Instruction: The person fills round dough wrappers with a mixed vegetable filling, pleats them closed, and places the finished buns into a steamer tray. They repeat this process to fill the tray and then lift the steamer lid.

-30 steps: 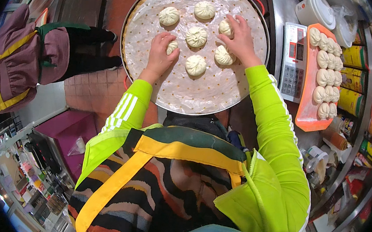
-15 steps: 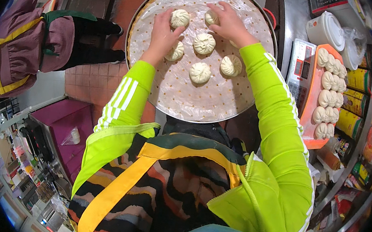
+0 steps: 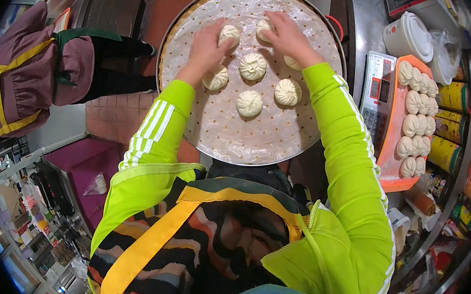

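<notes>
A pleated bun [image 3: 230,35] at the far left of the round tray [image 3: 230,141] is cupped between the thumb and fingers of my left hand [image 3: 206,49]. My right hand [image 3: 290,40] curls round the right side of another bun [image 3: 264,30] at the far middle. Both buns rest on the tray's perforated white liner. Nearer to me lie a centre bun [image 3: 253,66], a bun [image 3: 216,78] below my left wrist, a front bun [image 3: 249,103] and a right bun [image 3: 288,92]. One more bun [image 3: 292,63] is partly covered by my right wrist.
An orange tray [image 3: 387,172] of paired buns stands on the right counter beside a digital scale [image 3: 370,109]. A white lidded bucket [image 3: 409,36] is behind it. At left stands a person in a purple smock [image 3: 24,73]. Yellow packages [image 3: 449,128] fill the right shelf.
The bun in my left hand has shifted slightly right, toward the centre bun. My right fingers have drawn in a little around their bun. The whole tray sits lower in view.
</notes>
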